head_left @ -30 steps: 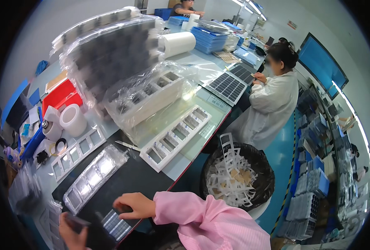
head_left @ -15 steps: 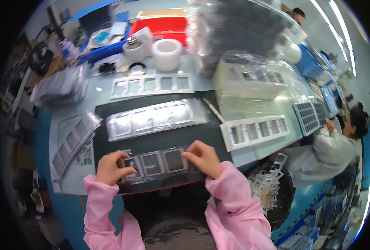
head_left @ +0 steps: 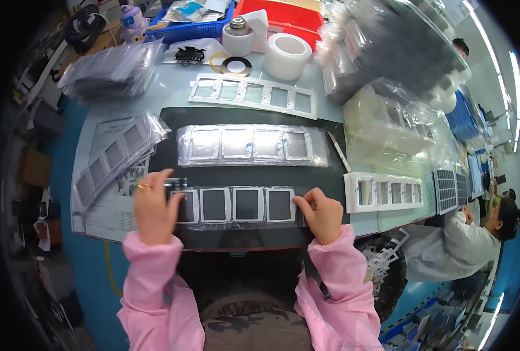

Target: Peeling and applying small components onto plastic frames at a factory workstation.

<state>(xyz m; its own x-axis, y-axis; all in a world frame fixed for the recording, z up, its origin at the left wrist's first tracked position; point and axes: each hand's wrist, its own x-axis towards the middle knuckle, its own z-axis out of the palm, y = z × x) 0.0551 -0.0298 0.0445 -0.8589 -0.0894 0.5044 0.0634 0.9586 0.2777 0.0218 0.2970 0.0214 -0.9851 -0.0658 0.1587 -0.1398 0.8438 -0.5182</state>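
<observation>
A clear film strip with dark, white-bordered rectangular panels lies across the black mat in front of me. My right hand pinches its right end between thumb and fingers. At the other end, my left hand has its thumb apart from its raised fingers and covers the strip's corner. It wears a ring. A small dark, shiny piece shows beside the left fingertips; its kind is unclear. Just beyond lies a stack of clear-wrapped framed strips.
White window-like frames lie at the back and right. Bagged strips fan out at left. A pen-like tool rests by the mat's right edge. A tape roll stands behind. A scrap bin and a co-worker are at right.
The view has shifted, and the strip now lies straighter across the mat. My left hand has lifted its fingers and opened from its grip; my right hand stays at the right end.
</observation>
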